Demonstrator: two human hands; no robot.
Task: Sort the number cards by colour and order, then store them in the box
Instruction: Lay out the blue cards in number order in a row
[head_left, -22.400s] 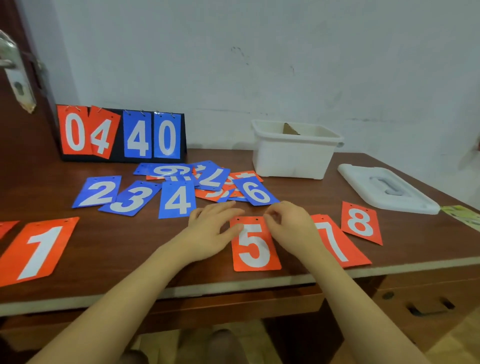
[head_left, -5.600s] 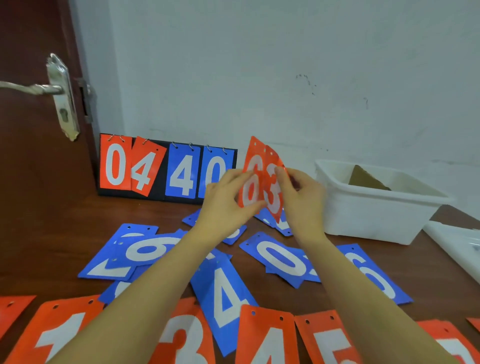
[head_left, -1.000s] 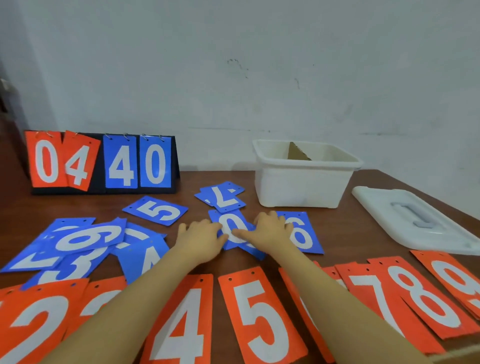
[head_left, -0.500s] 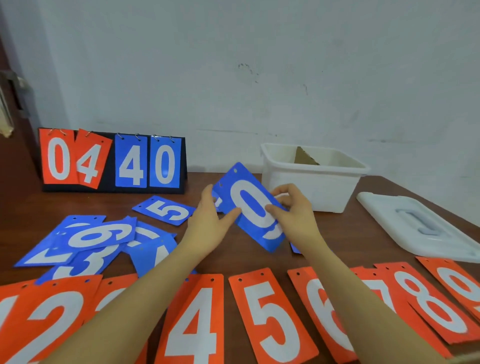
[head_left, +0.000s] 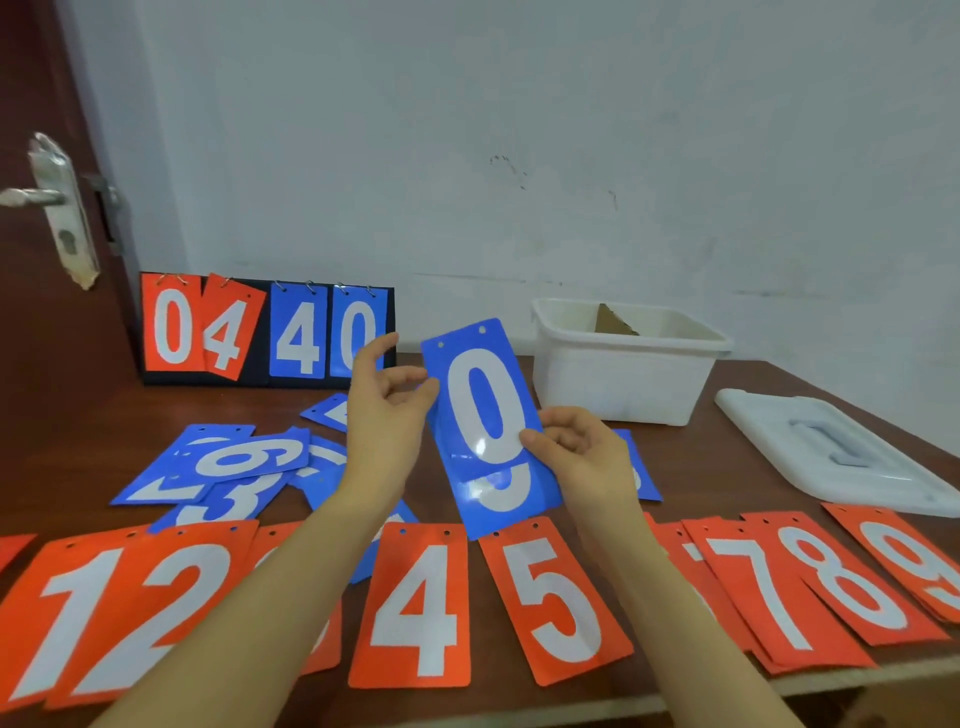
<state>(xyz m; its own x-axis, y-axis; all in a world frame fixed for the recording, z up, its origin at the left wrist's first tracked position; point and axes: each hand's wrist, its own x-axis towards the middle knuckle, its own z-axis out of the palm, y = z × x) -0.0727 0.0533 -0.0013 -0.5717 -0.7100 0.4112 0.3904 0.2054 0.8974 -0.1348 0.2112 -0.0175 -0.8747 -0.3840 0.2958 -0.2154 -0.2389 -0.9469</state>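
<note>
Fingers (head_left: 540, 441) of the right hand (head_left: 587, 457) pinch two stacked blue cards (head_left: 485, 421) upright above the worktop (head_left: 701, 467), seemingly to read the 0, while the left hand (head_left: 387, 415), fingers loose, touches their edge, probably to part them.

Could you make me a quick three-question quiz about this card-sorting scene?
1. True or false: the lid is on the white box.
2. Which hand pinches the blue 0 card? A) the left hand B) the right hand C) neither
3. Fill in: the orange card lying between the two forearms shows the number ___.

Key
1. False: it lies on the table, to the right of the box.
2. B. The left hand's fingers only touch the card's edge.
3. 4, on the orange 4 card.
</note>
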